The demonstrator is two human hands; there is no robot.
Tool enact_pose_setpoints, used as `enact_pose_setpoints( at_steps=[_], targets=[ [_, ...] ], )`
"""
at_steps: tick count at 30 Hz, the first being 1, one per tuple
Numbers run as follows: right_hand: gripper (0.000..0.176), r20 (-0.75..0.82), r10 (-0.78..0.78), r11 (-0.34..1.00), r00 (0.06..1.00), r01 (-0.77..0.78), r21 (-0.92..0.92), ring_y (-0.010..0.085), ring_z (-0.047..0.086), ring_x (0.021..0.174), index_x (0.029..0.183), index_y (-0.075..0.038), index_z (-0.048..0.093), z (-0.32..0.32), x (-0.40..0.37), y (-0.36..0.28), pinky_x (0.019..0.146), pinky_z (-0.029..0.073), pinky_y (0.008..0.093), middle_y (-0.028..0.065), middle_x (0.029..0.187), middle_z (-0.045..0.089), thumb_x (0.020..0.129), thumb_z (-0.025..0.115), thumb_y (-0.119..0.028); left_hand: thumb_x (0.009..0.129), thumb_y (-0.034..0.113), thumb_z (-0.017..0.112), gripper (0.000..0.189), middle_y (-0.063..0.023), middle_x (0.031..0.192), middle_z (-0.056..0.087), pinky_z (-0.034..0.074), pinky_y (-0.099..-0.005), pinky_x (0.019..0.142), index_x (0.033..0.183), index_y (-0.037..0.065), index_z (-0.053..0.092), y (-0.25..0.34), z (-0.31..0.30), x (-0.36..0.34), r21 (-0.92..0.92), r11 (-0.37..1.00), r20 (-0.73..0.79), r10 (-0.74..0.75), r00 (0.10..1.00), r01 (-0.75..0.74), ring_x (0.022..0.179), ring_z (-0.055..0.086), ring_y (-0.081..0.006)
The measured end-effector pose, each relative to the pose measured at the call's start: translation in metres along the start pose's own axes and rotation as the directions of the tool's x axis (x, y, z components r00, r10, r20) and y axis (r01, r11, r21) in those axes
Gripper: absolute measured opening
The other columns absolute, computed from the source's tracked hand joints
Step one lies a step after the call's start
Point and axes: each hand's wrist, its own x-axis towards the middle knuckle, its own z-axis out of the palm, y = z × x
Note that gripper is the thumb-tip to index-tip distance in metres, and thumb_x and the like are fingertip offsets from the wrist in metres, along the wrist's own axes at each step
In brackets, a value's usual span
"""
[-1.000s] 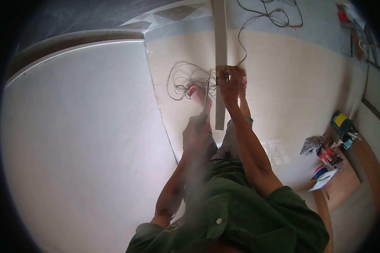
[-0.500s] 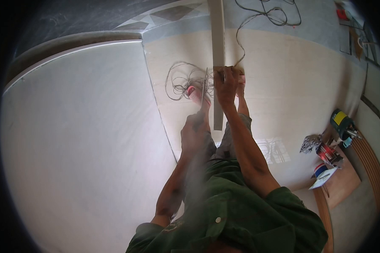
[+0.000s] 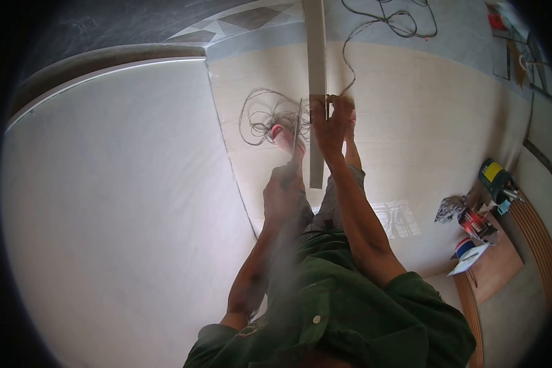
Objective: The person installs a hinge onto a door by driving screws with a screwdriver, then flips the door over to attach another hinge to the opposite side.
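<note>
A long pale-grey strip [image 3: 317, 61] runs from the top edge of the view down to in front of my legs, its lower end free. My right hand [image 3: 331, 129] grips it partway along, fingers over its face and right edge, with a small gap between the fingers. Just left of the strip, my left hand [image 3: 281, 193] is closed round a thin rod-like tool [image 3: 297, 126] that points up, roughly along the strip. Its handle is hidden in the fist. Behind the tool, a tangle of thin cord [image 3: 254, 126] lies on the floor by my pink shoe [image 3: 285, 140].
A large pale panel [image 3: 116, 196] fills the left side. More cord [image 3: 405, 27] lies looped at the top. On the right are a green container [image 3: 495, 178], a red-and-black package [image 3: 474, 224], a blue-and-red roll [image 3: 465, 248] and ribbed brown strips [image 3: 536, 239].
The fingers of my right hand have spread slightly on the strip, leaving a gap between them. The strip's lower end sits a touch higher. My left hand has hardly moved.
</note>
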Motion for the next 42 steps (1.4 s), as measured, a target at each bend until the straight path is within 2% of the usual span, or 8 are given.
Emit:
enact_pose_setpoints(
  at_steps=[6,8,10,20,29,33,38,42],
  targets=[
    [0.025,0.229,0.267,0.92,0.936,-0.318,0.229,0.0268,0.061,0.092,0.106,-0.002,0.057,-0.025,-0.027,-0.021,0.078,0.05,0.0378,0.0114,0.097,0.059,0.094,0.059,-0.024,0.087,0.015,0.067,0.036,-0.0126,0.098,0.07,0.05,-0.0304,0.081,0.118,0.0,0.056,0.009,0.002,-0.011,0.075,0.996,0.009,-0.039,0.999,0.038,0.089,0.066,-0.0176],
    [0.026,0.401,0.392,0.714,0.828,-0.549,0.435,0.0251,0.064,0.089,0.107,-0.003,0.057,-0.032,-0.029,-0.036,0.076,0.051,0.0367,0.0099,0.092,0.061,0.095,0.058,-0.026,0.088,0.015,0.067,0.036,-0.0124,0.098,0.07,0.05,-0.0304,0.08,0.119,0.001,0.056,0.024,0.0,-0.016,0.082,0.991,0.048,-0.11,0.993,0.105,0.09,0.066,-0.0173],
    [0.027,0.601,0.528,0.207,0.601,-0.777,0.595,0.02,0.066,0.083,0.106,-0.005,0.057,-0.039,-0.025,-0.055,0.07,0.053,0.0343,0.0062,0.088,0.061,0.098,0.055,-0.03,0.088,0.014,0.067,0.036,-0.0122,0.098,0.07,0.049,-0.0302,0.08,0.119,0.001,0.056,0.017,0.005,-0.02,0.141,0.99,0.019,-0.03,0.999,0.027,0.09,0.066,-0.017],
    [0.017,0.646,0.54,0.202,0.54,-0.828,0.524,0.0099,0.052,0.06,0.1,-0.005,0.057,-0.049,-0.049,-0.074,0.044,0.035,0.0223,0.0016,0.08,0.055,0.095,0.055,-0.02,0.089,0.012,0.063,0.04,-0.0116,0.105,0.066,0.049,-0.0301,0.088,0.125,0.0,0.053,-0.004,-0.009,-0.054,0.064,0.998,0.159,-0.023,0.987,0.013,0.1,0.064,-0.0177],
    [0.016,0.761,0.514,-0.252,0.395,-0.779,0.574,0.0128,0.054,0.067,0.1,0.0,0.057,-0.065,-0.065,-0.068,0.058,0.043,0.0253,0.0041,0.077,0.055,0.098,0.053,-0.016,0.086,0.011,0.062,0.054,-0.0152,0.11,0.064,0.049,-0.0297,0.088,0.136,-0.003,0.048,0.028,-0.042,-0.094,-0.042,0.973,0.115,0.232,0.966,-0.229,0.099,0.064,-0.0181],
    [0.015,0.751,0.391,0.045,0.533,-0.826,0.562,0.0144,0.054,0.07,0.1,-0.001,0.056,-0.066,-0.04,-0.077,0.057,0.042,0.0239,0.0069,0.082,0.056,0.098,0.052,-0.015,0.085,0.01,0.063,0.052,-0.0144,0.106,0.068,0.05,-0.0298,0.085,0.133,-0.005,0.05,0.075,-0.037,-0.091,-0.114,0.992,0.04,0.053,0.998,-0.048,0.094,0.065,-0.019],
    [0.02,0.924,0.31,-0.594,0.226,-0.712,0.374,0.0128,0.054,0.068,0.108,-0.006,0.059,-0.031,-0.033,-0.052,0.06,0.045,0.0234,0.0018,0.088,0.059,0.1,0.052,-0.024,0.084,0.007,0.064,0.042,-0.015,0.107,0.069,0.052,-0.0317,0.086,0.124,-0.006,0.059,0.116,-0.022,-0.075,0.14,0.988,-0.152,0.082,0.985,-0.061,0.094,0.067,-0.02],
    [0.02,0.924,0.341,-0.73,0.173,-0.571,0.376,0.0232,0.057,0.083,0.095,0.002,0.048,-0.039,-0.012,-0.062,0.058,0.043,0.0269,0.0177,0.094,0.054,0.102,0.045,-0.017,0.084,0.008,0.064,0.034,-0.0186,0.102,0.068,0.054,-0.0341,0.08,0.116,-0.005,0.063,0.139,-0.015,-0.057,0.433,0.894,-0.123,0.187,0.975,-0.117,0.089,0.068,-0.0258]
  ],
)
